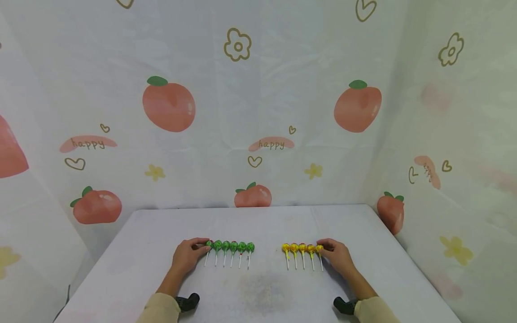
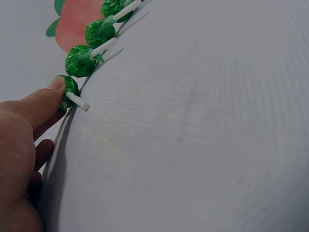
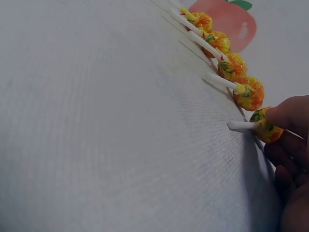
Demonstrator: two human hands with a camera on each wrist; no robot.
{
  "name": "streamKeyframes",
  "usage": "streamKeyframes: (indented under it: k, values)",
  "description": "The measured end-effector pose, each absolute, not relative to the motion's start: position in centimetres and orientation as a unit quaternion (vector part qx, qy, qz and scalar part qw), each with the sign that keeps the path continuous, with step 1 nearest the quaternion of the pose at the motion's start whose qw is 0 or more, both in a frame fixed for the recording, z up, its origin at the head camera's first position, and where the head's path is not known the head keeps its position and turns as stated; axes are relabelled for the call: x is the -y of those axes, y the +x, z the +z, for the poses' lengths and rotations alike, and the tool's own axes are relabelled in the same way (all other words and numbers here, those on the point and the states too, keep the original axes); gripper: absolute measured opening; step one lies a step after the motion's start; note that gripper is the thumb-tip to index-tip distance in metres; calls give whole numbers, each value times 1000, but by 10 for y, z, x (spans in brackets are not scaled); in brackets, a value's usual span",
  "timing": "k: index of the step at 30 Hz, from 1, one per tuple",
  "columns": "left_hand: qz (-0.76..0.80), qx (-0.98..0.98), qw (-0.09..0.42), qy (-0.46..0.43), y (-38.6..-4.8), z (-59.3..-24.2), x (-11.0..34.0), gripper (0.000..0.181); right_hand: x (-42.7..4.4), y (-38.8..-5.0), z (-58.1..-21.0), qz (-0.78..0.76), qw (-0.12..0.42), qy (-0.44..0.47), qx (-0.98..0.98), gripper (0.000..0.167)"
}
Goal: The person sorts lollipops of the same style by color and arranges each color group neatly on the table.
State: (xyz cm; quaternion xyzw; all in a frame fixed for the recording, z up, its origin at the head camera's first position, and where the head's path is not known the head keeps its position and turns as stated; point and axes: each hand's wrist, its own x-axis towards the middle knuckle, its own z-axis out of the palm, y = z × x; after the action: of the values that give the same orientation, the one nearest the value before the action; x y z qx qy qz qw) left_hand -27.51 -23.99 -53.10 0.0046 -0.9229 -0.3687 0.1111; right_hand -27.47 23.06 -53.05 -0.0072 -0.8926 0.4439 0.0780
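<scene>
Several green-wrapped lollipops [image 1: 234, 246] lie in a row left of the table's middle, white sticks toward me. My left hand [image 1: 188, 255] pinches the leftmost green lollipop [image 2: 72, 89] by its head between thumb and fingers. To the right is a row of yellow-wrapped lollipops [image 1: 302, 248], with sticks also pointing toward me. My right hand [image 1: 337, 256] pinches the head of the rightmost yellow lollipop [image 3: 265, 126], its thumb over the wrapper. In the right wrist view, the other yellow heads [image 3: 248, 94] run away from that hand.
A white-covered table [image 1: 266, 224] carries both rows, with a gap between them. A greyish smudge [image 1: 264, 287] marks the cloth in front. Behind hangs a white curtain [image 1: 266, 98] printed with peaches. Black wrist devices [image 1: 188, 302] sit at both sleeves.
</scene>
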Motion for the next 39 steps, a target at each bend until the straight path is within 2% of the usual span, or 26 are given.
streamKeyframes:
  k: [39]
  values:
    - [-375,919,118,2,-276,-532,241,29,-232,-270,-529,470,82,4,879,23]
